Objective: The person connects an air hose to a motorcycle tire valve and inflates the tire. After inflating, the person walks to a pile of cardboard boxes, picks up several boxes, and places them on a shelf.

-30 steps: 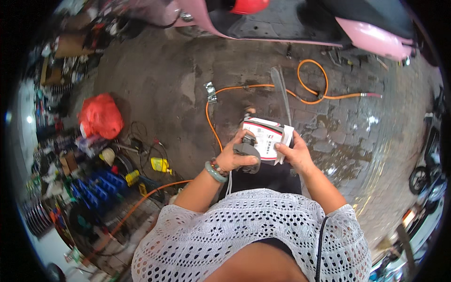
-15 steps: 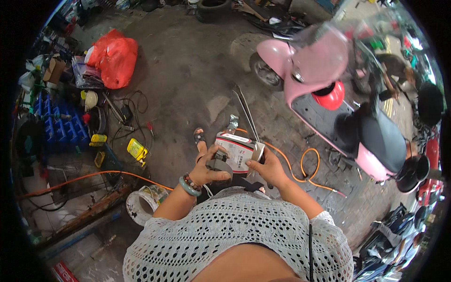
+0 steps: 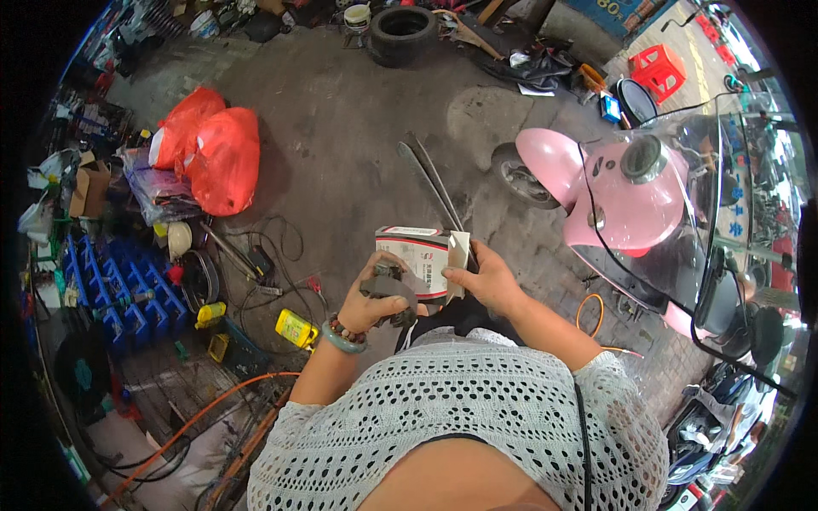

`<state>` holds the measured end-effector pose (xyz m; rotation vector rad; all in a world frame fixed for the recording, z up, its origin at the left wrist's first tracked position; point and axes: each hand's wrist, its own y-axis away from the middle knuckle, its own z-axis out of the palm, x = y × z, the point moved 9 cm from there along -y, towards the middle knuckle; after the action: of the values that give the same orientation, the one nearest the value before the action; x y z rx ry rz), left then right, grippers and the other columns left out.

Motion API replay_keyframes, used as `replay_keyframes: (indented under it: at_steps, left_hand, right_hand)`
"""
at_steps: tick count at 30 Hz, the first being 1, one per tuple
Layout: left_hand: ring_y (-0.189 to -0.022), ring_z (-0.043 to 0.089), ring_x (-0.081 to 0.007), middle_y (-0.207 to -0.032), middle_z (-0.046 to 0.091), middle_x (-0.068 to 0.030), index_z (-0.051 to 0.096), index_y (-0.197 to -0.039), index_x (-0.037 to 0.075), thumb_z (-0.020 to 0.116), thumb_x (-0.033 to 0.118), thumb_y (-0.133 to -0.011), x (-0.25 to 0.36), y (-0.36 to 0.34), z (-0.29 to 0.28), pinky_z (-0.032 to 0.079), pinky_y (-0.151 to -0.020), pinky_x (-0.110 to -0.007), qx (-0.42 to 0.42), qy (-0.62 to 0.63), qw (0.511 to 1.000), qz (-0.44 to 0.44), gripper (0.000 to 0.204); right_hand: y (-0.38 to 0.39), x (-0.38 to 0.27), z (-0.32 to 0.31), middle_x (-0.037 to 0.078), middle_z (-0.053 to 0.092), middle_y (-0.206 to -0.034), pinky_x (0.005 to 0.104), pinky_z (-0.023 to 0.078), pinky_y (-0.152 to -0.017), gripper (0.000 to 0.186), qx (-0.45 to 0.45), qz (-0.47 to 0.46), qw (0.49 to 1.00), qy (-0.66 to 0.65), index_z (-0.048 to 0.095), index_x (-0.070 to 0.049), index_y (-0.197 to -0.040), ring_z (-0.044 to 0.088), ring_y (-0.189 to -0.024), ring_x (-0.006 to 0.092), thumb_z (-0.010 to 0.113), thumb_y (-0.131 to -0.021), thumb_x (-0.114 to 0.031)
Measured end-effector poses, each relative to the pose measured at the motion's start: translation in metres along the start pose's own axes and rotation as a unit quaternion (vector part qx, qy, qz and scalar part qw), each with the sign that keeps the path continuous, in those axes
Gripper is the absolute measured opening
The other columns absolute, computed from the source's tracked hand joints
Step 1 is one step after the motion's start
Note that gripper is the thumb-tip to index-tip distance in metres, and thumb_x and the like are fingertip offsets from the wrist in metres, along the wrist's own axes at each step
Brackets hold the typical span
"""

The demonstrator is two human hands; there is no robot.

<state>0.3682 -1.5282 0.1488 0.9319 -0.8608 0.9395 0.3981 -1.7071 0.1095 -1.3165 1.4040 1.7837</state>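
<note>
My left hand [image 3: 366, 300], with a bracelet at its wrist, is wrapped round a dark, lumpy metal part [image 3: 392, 291] with a curved edge. Its exact kind I cannot make out. The part is in front of the near left side of a white, red and black cardboard box [image 3: 416, 257]. My right hand [image 3: 494, 278] pinches the box at its right end, thumb on a raised white flap [image 3: 458, 249]. Two long, thin dark strips [image 3: 436, 186] stick out beyond the right hand, close together; whether its fingers hold them too is hidden.
A pink scooter [image 3: 545, 157] stands at the right. Red plastic bags [image 3: 226, 162], a blue rack [image 3: 128, 285] and a yellow bottle [image 3: 295, 328] are at the left. Cables and an orange hose [image 3: 230, 393] lie on the floor. A tyre [image 3: 402, 36] lies at the back.
The view has shifted, so the scooter appears farther right and more of the back shows. Both hands keep their holds; the metal part shows at a different angle against the box.
</note>
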Motion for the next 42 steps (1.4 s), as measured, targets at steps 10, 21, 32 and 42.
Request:
replay_keyframes:
  at_steps: [10, 21, 32, 42]
  left_hand:
    - [-0.09, 0.051, -0.0133, -0.098, 0.055, -0.0032, 0.053, -0.109, 0.007, 0.083, 0.034, -0.065, 0.085, -0.201, -0.044, 0.043, -0.079, -0.029, -0.014, -0.106, 0.993, 0.038, 0.059]
    - [-0.099, 0.052, -0.014, -0.106, 0.054, -0.0036, 0.05, -0.118, 0.006, 0.082, 0.021, -0.068, 0.194, -0.463, -0.072, 0.043, -0.089, -0.031, 0.03, -0.042, 0.998, 0.027, 0.062]
    - [-0.09, 0.055, -0.0134, -0.1, 0.056, -0.0048, 0.05, -0.112, 0.004, 0.077, 0.021, -0.073, 0.287, -0.721, -0.179, 0.048, -0.077, -0.03, 0.04, 0.021, 0.999, 0.025, 0.05]
    - [-0.094, 0.054, -0.0146, -0.101, 0.054, -0.0055, 0.051, -0.114, 0.004, 0.076, 0.029, -0.073, 0.409, -0.916, -0.251, 0.046, -0.081, -0.03, 0.036, 0.046, 0.998, 0.036, 0.054]
  right_hand:
    - [-0.183, -0.085, -0.08, 0.014, 0.058, -0.122, 0.0325, 0.043, -0.096, 0.063, -0.013, -0.012, 0.994, -0.106, 0.044, 0.006, -0.13, 0.056, -0.11, 0.0195, 0.075, -0.08, -0.017]
    - [-0.431, -0.215, -0.213, 0.018, 0.062, -0.115, 0.0331, 0.045, -0.093, 0.061, -0.012, -0.048, 0.998, -0.033, 0.049, 0.005, -0.127, 0.058, -0.106, 0.0228, 0.069, -0.085, -0.036]
    - [-0.691, -0.314, -0.299, 0.002, 0.05, -0.073, 0.0233, 0.031, -0.041, 0.026, 0.042, 0.015, 0.993, -0.108, 0.049, -0.005, -0.103, 0.038, -0.048, 0.0069, 0.053, -0.097, -0.03]
    - [-0.924, -0.452, -0.37, 0.004, 0.056, -0.076, 0.0274, 0.041, -0.048, 0.02, 0.09, -0.025, 0.986, -0.136, 0.051, -0.007, -0.102, 0.052, -0.057, 0.0122, 0.048, -0.099, -0.026]
